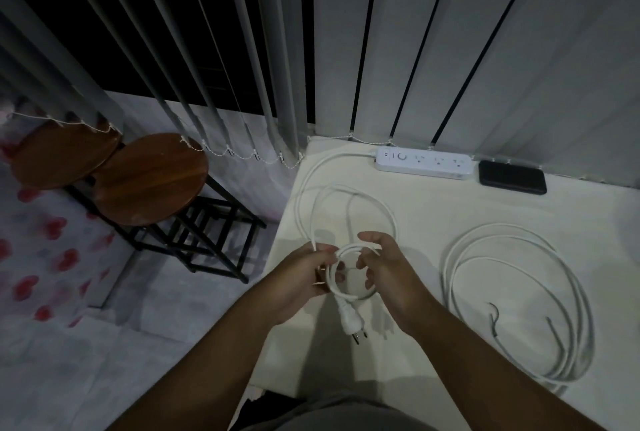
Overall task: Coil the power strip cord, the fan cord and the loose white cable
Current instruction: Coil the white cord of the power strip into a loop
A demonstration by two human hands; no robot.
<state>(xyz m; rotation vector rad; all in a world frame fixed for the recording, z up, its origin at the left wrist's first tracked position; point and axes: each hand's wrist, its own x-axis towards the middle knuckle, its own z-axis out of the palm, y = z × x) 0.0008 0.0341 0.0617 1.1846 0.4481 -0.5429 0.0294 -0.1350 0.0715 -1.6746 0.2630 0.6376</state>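
Power strip cord (349, 287): first small loops formed at lower centre of frame, pinched by left hand (304, 280) and right hand (388, 275); rest trails up the desk (433, 209) to the power strip (424, 162). Loose white cable (519, 299), right, lies roughly looped, untouched. Fan cord not visible.

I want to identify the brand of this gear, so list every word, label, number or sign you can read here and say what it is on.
No text can be read anywhere in the head view.
Power strip: a round ring mark on its button and faint marks by the sockets, too small and blurred to read.
Black phone-like slab: plain dark face, no print shows.
Plug of the power strip cord: no marking shows.
Loose white cable: no print shows.
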